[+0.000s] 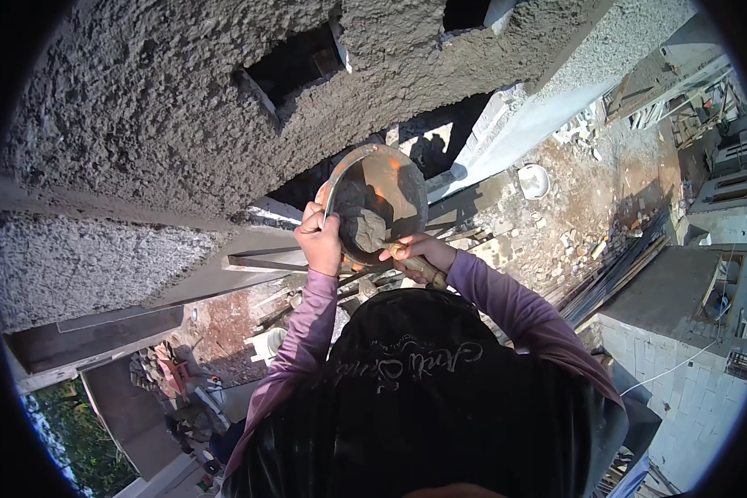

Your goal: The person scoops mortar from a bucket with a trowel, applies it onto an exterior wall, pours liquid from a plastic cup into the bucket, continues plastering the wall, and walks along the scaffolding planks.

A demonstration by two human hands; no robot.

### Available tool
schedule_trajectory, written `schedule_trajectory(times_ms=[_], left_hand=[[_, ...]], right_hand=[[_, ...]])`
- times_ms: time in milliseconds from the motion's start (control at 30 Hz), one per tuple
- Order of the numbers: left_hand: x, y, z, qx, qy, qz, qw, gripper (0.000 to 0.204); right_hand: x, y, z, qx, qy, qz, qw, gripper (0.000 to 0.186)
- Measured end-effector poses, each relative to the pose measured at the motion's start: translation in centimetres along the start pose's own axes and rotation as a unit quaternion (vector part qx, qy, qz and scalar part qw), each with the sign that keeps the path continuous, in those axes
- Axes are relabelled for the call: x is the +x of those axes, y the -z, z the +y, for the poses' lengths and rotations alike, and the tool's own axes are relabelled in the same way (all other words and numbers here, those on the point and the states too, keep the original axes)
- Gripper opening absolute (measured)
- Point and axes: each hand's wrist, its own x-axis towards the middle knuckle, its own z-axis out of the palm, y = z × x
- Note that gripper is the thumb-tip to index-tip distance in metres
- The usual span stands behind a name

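A round bucket [408,184] with grey wet mortar [361,203] inside is held out before me, close to the rough wall. My left hand [319,241] is closed on the near left of its rim, where a thin handle wire shows. At the near right of the rim, my right hand [423,253] wraps round the handle of what looks like a trowel [372,234]. Its mortar-coated blade appears to rest in the bucket, against the mortar; part of the tool is hidden by my fingers.
Coarse grey plaster covers the wall [158,108], which has dark openings [295,66]. Far below lies rubble-strewn ground [548,241] with a white round tub [534,182] and stacked long poles [618,270]. A block wall [681,390] stands at lower right. Boards [266,262] run under my arms.
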Motion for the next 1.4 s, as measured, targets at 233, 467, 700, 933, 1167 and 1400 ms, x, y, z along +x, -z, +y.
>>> schedule_trajectory(times_ms=[233, 467, 700, 933, 1167, 1400], left_hand=[[-1.8, 8.6, -7.4, -0.029, 0.156, 0.118, 0.98, 0.037], [-5.8, 19.0, -11.1, 0.09, 0.204, 0.214, 0.951, 0.034], [-6.4, 27.7, -9.7, 0.084, 0.332, 0.411, 0.845, 0.042], [-8.0, 30.6, -10.4, 0.174, 0.236, 0.362, 0.885, 0.049], [-6.5, 26.2, -4.4, 0.047, 0.179, 0.292, 0.938, 0.062], [-5.5, 18.6, 0.0, 0.066, 0.071, 0.014, 0.995, 0.059]], right_hand=[[1.1, -4.7, 1.6, 0.196, 0.126, 0.006, 0.972, 0.049], [-5.2, -12.1, -9.1, 0.061, 0.483, 0.114, 0.866, 0.047], [-12.6, -17.9, -19.6, -0.126, 0.844, 0.361, 0.376, 0.033], [-4.6, -12.1, -28.6, -0.02, 0.835, 0.548, 0.037, 0.042], [11.6, -10.3, 8.1, -0.5, 0.48, 0.293, 0.659, 0.042], [13.0, -6.1, 10.8, -0.35, -0.039, 0.132, 0.926, 0.018]])
